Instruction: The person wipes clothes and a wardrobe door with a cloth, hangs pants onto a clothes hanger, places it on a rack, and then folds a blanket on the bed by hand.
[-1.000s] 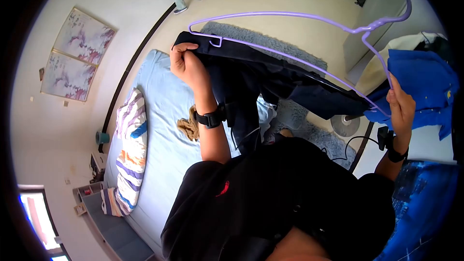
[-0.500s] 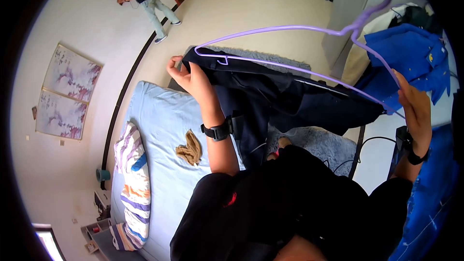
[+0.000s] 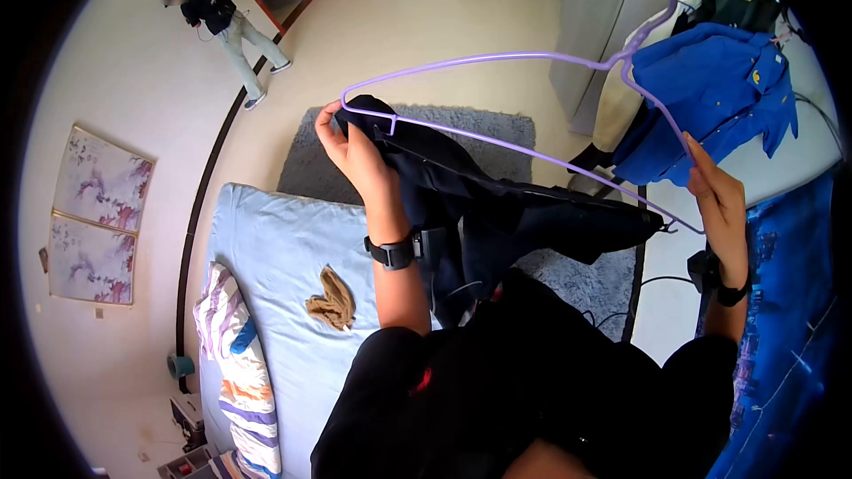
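Observation:
A purple clothes hanger is held up in front of me, its hook at the upper right. Along its lower bar hangs a dark navy garment that looks like trousers, with a long upper edge close to the bar. My left hand is closed on the garment's left corner, beside the hanger's left end and its small notch. On the other side, my right hand grips the hanger's sloping right arm between thumb and fingers. The garment's right corner lies near the bar's right end; its lower part drops in folds towards my body.
A bed with a brown cloth and striped bedding lies at left. Grey rugs cover the floor ahead. A blue shirt and other clothes rest at right. Another person stands by the far wall.
The hanger's hook and right side have moved left and lower in view, with my right hand. My left hand keeps hold of the garment's corner. The view has shifted, and the other person has turned.

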The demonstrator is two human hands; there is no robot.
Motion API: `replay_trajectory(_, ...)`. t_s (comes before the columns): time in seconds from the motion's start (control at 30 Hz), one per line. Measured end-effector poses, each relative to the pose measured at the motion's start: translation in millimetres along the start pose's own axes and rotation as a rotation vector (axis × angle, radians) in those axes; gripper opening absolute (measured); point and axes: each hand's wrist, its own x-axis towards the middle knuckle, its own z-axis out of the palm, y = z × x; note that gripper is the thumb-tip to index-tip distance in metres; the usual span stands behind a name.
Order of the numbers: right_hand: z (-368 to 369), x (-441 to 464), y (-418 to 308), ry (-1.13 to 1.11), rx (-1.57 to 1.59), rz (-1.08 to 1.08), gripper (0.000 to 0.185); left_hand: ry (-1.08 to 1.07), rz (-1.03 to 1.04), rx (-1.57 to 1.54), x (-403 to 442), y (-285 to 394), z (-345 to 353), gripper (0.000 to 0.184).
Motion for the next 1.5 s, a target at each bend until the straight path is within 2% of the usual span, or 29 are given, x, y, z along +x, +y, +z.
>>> replay_trajectory(0.03, 3, -2, 1, 0.034, 0.048, 0.057, 0.035, 0.0, -0.004, 0.0, 0, -1, 0, 0.019)
replay_trajectory(0.1, 5, -7, 2, 0.025, 0.064, 0.051, 0.036, 0.014, -0.157, -0.047, -2, -4, -1, 0.017)
replay_trajectory(0.17, 6, -16, -1, 0.087, 0.039, 0.034, 0.036, 0.032, -0.205, -0.093, -4, -11, -3, 0.02)
replay_trajectory(0.23, 5, -23, -3, 0.112, 0.015, 0.003, 0.035, -0.067, -0.252, -0.139, -9, -13, -6, 0.023)
replay_trajectory(0.37, 1, -34, -2, 0.213, 0.048, -0.02, 0.032, -0.121, -0.306, -0.123, -18, -13, -1, 0.024)
replay_trajectory(0.43, -2, -39, -7, 0.427, 0.404, 0.301, 0.033, -0.074, -0.323, -0.123, -21, -6, 5, 0.024)
replay_trajectory(0.5, -14, -40, 1, 0.446, 0.495, 0.309, 0.035, -0.038, -0.409, -0.291, -18, 5, 12, 0.024)
replay_trajectory(0.57, -27, -44, 14, 0.327, 0.214, 0.115, 0.034, -0.08, -0.395, -0.312, -20, 5, 15, 0.019)
replay_trajectory(0.6, -33, -44, 16, 0.29, 0.107, 0.06, 0.034, -0.039, -0.362, -0.214, -22, 3, 22, 0.017)
replay_trajectory(0.63, -40, -43, 16, 0.292, 0.108, 0.059, 0.034, 0.002, -0.329, -0.117, -25, 2, 29, 0.016)
replay_trajectory(0.7, -54, -44, 19, 0.184, -0.078, -0.072, 0.032, -0.023, -0.344, -0.118, -31, 4, 38, 0.021)
replay_trajectory(0.8, -72, -45, 19, 0.141, -0.127, -0.142, 0.032, -0.015, -0.354, -0.216, -30, -12, 37, 0.028)
replay_trajectory(0.9, -85, -46, 20, 0.096, -0.226, -0.123, 0.031, 0.041, -0.479, -0.288, -36, 4, 57, 0.034)
replay_trajectory(0.93, -87, -46, 22, 0.1, -0.222, -0.117, 0.031, 0.026, -0.476, -0.304, -36, -1, 57, 0.039)
replay_trajectory(1.17, -100, -40, 28, 0.014, -0.258, -0.075, 0.031, -0.002, -0.474, -0.302, -40, -17, 64, 0.04)
replay_trajectory(1.33, -107, -28, 33, -0.036, -0.19, -0.084, 0.037, -0.057, -0.351, -0.193, -46, -18, 72, 0.032)
replay_trajectory(1.4, -111, -23, 32, -0.19, -0.176, -0.145, 0.044, -0.079, -0.289, -0.106, -48, -14, 73, 0.031)
replay_trajectory(1.5, -115, -21, 41, -0.122, -0.236, -0.147, 0.046, -0.101, -0.217, 0.008, -49, -13, 75, 0.027)
